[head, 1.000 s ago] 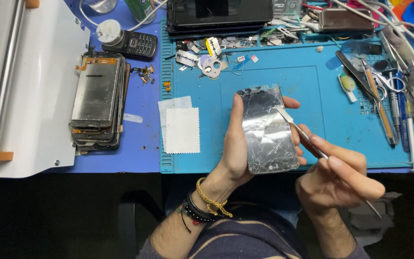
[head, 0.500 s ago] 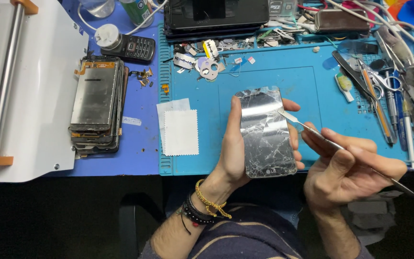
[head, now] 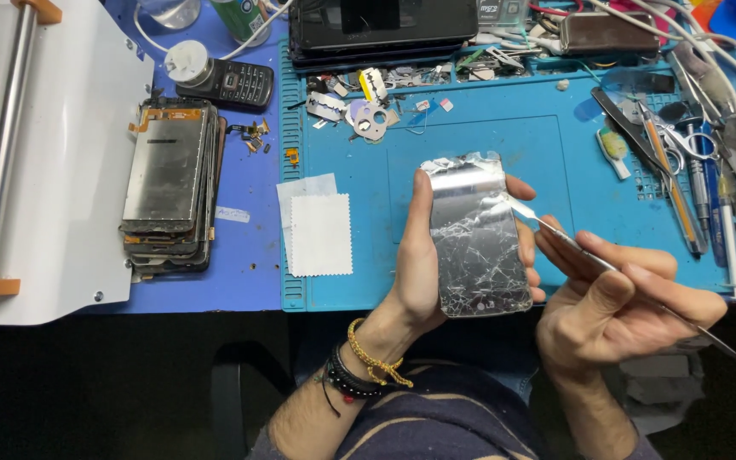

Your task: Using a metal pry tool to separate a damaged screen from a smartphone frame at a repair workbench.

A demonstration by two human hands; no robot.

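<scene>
In the head view, a phone with a badly cracked screen (head: 479, 238) is held upright above the front edge of a blue work mat (head: 555, 145). It is gripped by the left hand (head: 423, 264), the fingers wrapped round its edges and closed firmly on it, with the fingertips showing at its right side. A thin metal pry tool (head: 606, 264) is pinched in the right hand (head: 619, 307) between thumb and fingers, which are closed on its shaft; its flat tip is laid against the right edge of the phone, near the top. Beaded bracelets (head: 359, 370) are worn on the left wrist.

To the left of the phone, two white cloth squares (head: 317, 230) are laid on the mat's edge. Farther left, a stack of bare screen panels (head: 168, 183) is set on the blue table, beside a white machine (head: 44, 162). A small black keypad phone (head: 232, 83) is seen behind the stack. At the right of the mat, tweezers and scissors (head: 666, 162) are lined up.
</scene>
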